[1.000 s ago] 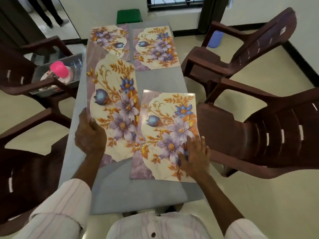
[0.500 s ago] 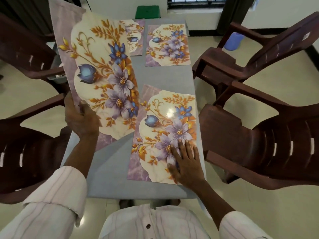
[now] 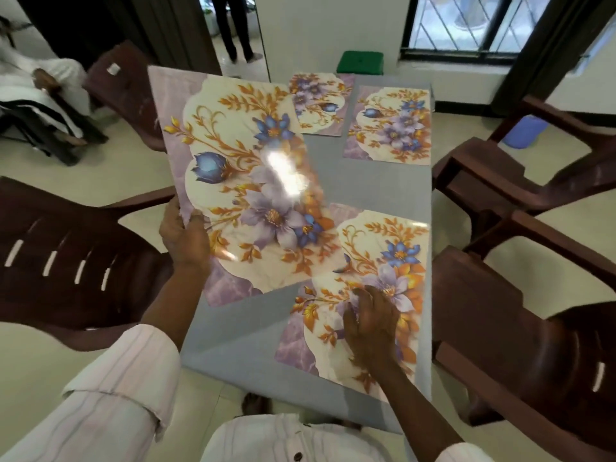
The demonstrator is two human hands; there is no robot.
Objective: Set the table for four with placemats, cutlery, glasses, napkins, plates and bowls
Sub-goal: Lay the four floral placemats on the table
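Several floral placemats are in view on a narrow grey table (image 3: 373,188). My left hand (image 3: 185,238) grips the left edge of one placemat (image 3: 246,181), which is lifted off the table and tilted, overlapping the near right placemat's corner. My right hand (image 3: 373,325) rests flat with spread fingers on the near right placemat (image 3: 383,261), which lies on the table. Two more placemats lie flat at the far end, one on the far left (image 3: 320,105) and one on the far right (image 3: 391,126).
Dark brown plastic chairs stand on both sides: two on the right (image 3: 533,295) (image 3: 526,161), one on the near left (image 3: 66,258), another further back (image 3: 126,91). A green stool (image 3: 360,61) sits beyond the table. A person stands in the doorway (image 3: 233,25); another sits at far left (image 3: 36,85).
My left hand has raised the left placemat off the table and swung it toward the right. My right hand stays pressed on the near right placemat. The view has tilted upward.
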